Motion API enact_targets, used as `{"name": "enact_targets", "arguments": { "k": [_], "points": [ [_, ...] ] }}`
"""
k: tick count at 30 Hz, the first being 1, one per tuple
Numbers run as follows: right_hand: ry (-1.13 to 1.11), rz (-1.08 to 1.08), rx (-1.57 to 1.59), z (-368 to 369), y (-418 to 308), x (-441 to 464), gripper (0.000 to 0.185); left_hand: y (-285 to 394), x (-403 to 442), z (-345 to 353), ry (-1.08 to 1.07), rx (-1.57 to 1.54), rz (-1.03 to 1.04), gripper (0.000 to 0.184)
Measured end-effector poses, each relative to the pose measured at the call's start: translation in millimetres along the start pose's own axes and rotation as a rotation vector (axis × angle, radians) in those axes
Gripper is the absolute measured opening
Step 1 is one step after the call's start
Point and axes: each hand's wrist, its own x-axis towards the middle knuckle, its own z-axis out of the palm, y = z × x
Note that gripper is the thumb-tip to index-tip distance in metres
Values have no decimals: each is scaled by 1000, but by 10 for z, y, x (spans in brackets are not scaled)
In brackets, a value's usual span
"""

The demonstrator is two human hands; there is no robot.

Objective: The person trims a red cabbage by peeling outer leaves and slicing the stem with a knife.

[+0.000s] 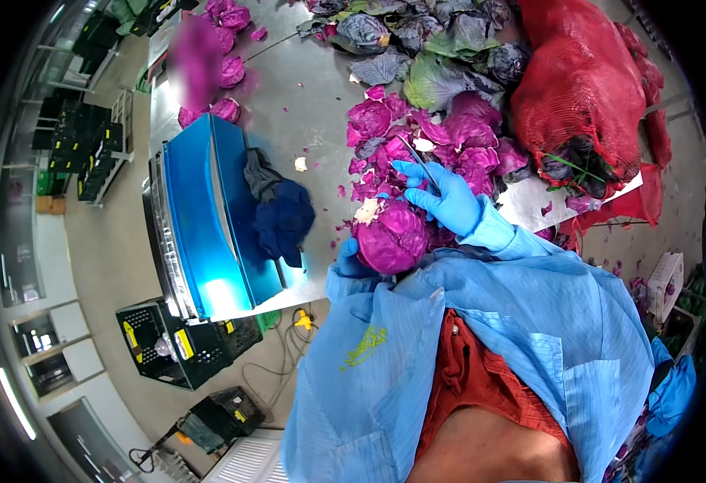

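Observation:
A trimmed red cabbage rests at the near side of the metal table, its pale cut stem end turned up and leftward. My left hand, in a blue glove, is wrapped against the cabbage's left side; part of its fingers is hidden. Just above the cabbage, my right hand, gloved too, grips a knife whose thin blade points away from me. Loose purple leaves and cut scraps are heaped beyond both hands.
Untrimmed cabbages with dark outer leaves lie at the back. On the right sits a red mesh sack. A blue metal box with dark cloth stands left, near peeled cabbages. Black crates and cables are on the floor.

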Motion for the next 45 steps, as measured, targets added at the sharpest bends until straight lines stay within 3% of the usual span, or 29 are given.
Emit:
{"name": "enact_targets", "arguments": {
  "k": [6,10,12,14,15,18,23,27,32,38,45],
  "points": [
    [-212,419,164,-54,-226,-30,55,44,-16,-6,47,112,75,104],
    [-214,490,863,163,-8,-18,51,4,95,103,-12,323,287,105],
    [-270,568,717,-55,-227,-42,47,12,135,124,-7,492,439,100],
    [-238,495,715,-61,-168,-52,47,26,139,59,96,723,601,95],
    [-224,443,688,-55,-83,-44,48,51,113,64,156,771,576,102],
    [-106,319,550,23,71,-67,54,-35,81,105,205,633,510,87],
    [-116,383,371,178,189,-189,64,-192,128,-210,310,386,473,61],
    [-92,369,316,182,104,-219,64,-185,148,-105,387,305,457,60],
    [-66,340,321,163,92,-208,62,-190,135,-122,307,394,510,62],
    [-63,347,378,122,73,-233,63,-254,142,-72,335,513,523,78],
    [-67,276,396,153,187,-207,60,-256,141,-80,345,483,524,75]
  ]
}}
